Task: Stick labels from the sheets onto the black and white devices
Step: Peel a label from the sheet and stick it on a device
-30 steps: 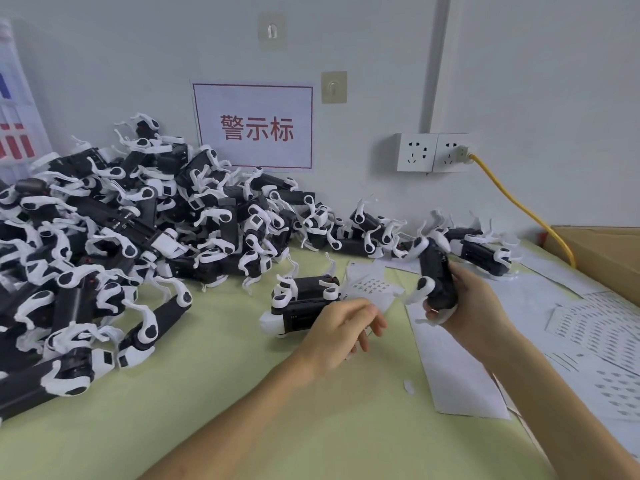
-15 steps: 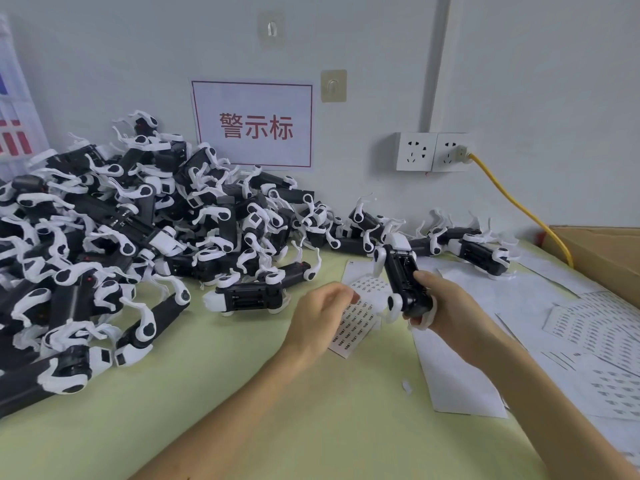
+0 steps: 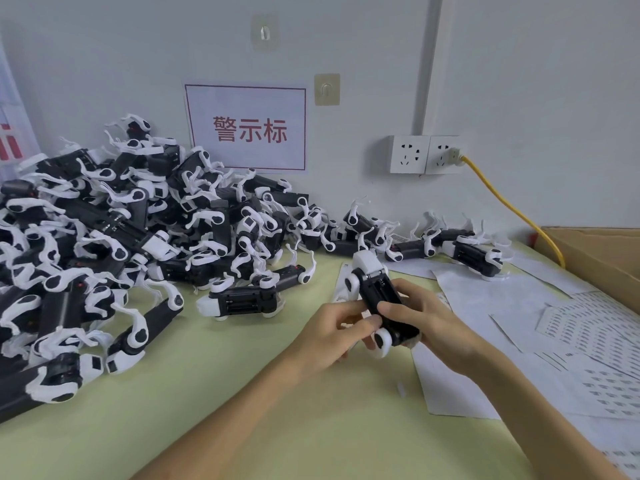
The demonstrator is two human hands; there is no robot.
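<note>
My right hand [image 3: 429, 323] grips a black and white device [image 3: 375, 292] above the table's middle, its black underside facing up. My left hand [image 3: 332, 336] meets it from the left, fingertips pinched against the device's near end; whether a label is between them cannot be seen. Another device [image 3: 242, 301] lies on its own just left of my hands. A large pile of devices [image 3: 104, 244] fills the left side. Label sheets [image 3: 588, 327] lie at the right.
The table has a pale green top [image 3: 242, 410]. A few more devices [image 3: 471, 252] lie by the wall at the back right. A cardboard box [image 3: 602, 258] stands at the far right, with a yellow cable [image 3: 512, 209] running from the wall socket [image 3: 426, 154].
My right hand brought the device left and toward me from the back right. My left hand put down the earlier device, left the small label sheet and came onto the held device.
</note>
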